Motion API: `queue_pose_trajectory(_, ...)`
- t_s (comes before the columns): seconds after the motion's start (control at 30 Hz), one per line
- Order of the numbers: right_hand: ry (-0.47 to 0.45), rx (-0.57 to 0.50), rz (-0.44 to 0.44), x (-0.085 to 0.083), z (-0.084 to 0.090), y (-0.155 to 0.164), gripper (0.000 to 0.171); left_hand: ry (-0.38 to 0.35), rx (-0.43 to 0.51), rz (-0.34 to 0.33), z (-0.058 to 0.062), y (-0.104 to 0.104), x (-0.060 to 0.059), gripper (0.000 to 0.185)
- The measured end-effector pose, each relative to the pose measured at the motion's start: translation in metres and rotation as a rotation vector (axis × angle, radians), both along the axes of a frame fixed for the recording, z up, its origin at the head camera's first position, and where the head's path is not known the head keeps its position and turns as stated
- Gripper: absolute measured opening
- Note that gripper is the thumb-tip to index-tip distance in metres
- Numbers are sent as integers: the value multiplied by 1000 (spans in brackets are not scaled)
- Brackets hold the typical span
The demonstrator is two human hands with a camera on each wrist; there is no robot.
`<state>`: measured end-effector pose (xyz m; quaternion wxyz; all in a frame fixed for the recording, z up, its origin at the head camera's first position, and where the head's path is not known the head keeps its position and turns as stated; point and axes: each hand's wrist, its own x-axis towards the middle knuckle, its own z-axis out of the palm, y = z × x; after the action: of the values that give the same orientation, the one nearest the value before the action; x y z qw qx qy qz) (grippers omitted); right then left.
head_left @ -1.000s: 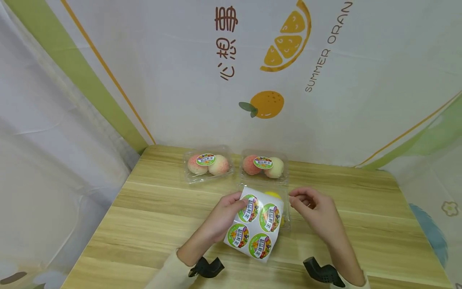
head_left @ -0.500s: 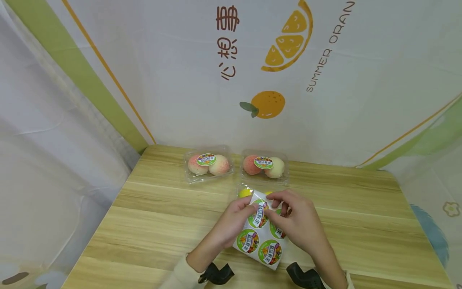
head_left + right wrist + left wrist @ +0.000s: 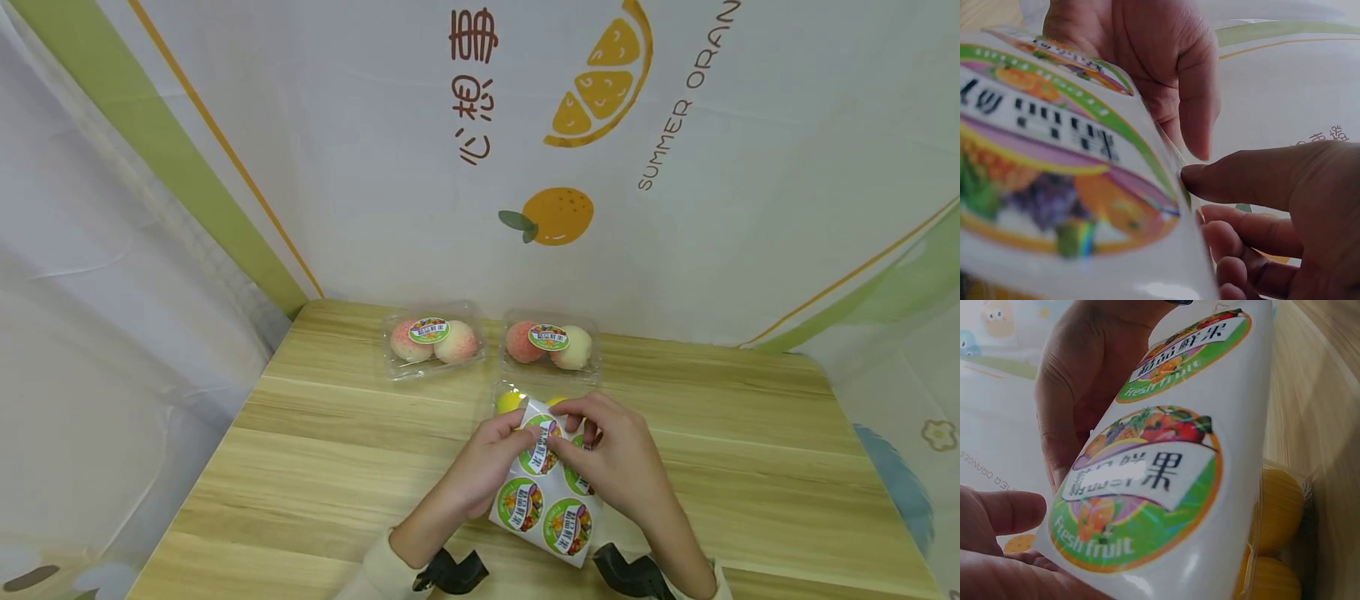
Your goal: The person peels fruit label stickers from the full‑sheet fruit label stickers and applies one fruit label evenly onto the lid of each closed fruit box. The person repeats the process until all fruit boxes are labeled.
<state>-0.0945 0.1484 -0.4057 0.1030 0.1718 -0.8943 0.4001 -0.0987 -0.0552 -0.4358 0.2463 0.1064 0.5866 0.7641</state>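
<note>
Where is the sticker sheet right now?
In the head view, the sticker sheet is near the table's front middle, held between both hands, over the box of yellow fruit.

A staged fruit-packing booth: printed orange-themed backdrop (image 3: 585, 125) encloses a wooden table (image 3: 315, 450), with two labelled peach punnets (image 3: 432, 341) along its far edge.

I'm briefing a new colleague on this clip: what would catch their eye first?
The sticker sheet with round green fruit labels, held near the table's front edge by the left hand while the right hand picks at its top. Next, two clear boxes of peaches at the back of the wooden table, each already labelled.
</note>
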Motion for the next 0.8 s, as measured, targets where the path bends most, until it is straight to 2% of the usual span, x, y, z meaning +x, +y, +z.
queue_pose_trajectory(0.4, -40, -16, -8, -3, 0, 2, 27, 21, 18, -37, -3, -1, -1, 39)
queue_pose_trajectory(0.8, -17, -19, -15, -3, 0, 1, 29, 28, 8, -40, -1, 0, 0, 40)
